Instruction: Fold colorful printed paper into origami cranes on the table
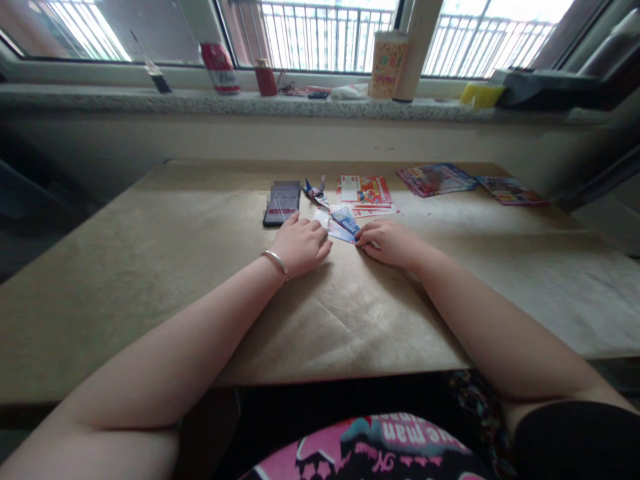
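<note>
A sheet of paper (343, 228), white with a folded blue printed flap, lies on the table in front of me. My right hand (383, 240) pinches its right corner, thumb and fingers together. At the paper's left side rests my left hand (304, 245), palm down with fingers spread, fingertips at the paper's edge; a silver bangle circles that wrist. Just beyond the left hand lies a black phone (283, 203) with its screen lit. Between phone and cards stands a small folded paper figure (316, 192), dark blue and red.
Red and white printed cards (365, 190) are stacked behind the paper. Farther right lie two piles of colourful cards (435, 180). A windowsill (300, 107) behind the table (150, 280) holds a red can (220, 69), a red bottle (265, 79) and a patterned cup (387, 65).
</note>
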Tool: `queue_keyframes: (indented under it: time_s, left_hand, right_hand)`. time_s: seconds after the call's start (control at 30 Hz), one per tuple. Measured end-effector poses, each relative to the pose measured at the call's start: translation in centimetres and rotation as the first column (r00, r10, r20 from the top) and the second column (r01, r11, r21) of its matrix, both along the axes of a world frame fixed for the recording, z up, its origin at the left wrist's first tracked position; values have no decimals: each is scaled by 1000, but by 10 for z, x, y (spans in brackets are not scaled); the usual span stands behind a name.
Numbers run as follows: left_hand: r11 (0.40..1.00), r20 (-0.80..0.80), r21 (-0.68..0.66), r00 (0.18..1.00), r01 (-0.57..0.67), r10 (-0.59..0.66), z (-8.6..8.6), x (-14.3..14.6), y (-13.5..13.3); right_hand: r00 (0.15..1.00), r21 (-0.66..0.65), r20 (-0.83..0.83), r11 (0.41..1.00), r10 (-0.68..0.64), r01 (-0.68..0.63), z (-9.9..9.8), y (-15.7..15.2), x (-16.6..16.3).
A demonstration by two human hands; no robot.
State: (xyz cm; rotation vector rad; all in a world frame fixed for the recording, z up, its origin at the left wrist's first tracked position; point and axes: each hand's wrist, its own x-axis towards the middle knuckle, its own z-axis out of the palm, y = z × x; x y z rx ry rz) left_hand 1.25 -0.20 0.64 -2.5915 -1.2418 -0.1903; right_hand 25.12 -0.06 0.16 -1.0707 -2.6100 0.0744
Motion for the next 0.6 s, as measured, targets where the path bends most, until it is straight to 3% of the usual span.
queue_keyframes:
  time_s: [0.6]
  left_hand:
    - [983,-54,12,982,-182,182,3,0,-6]
  right_hand:
    - [999,13,32,999,-33,32,-2,0,2]
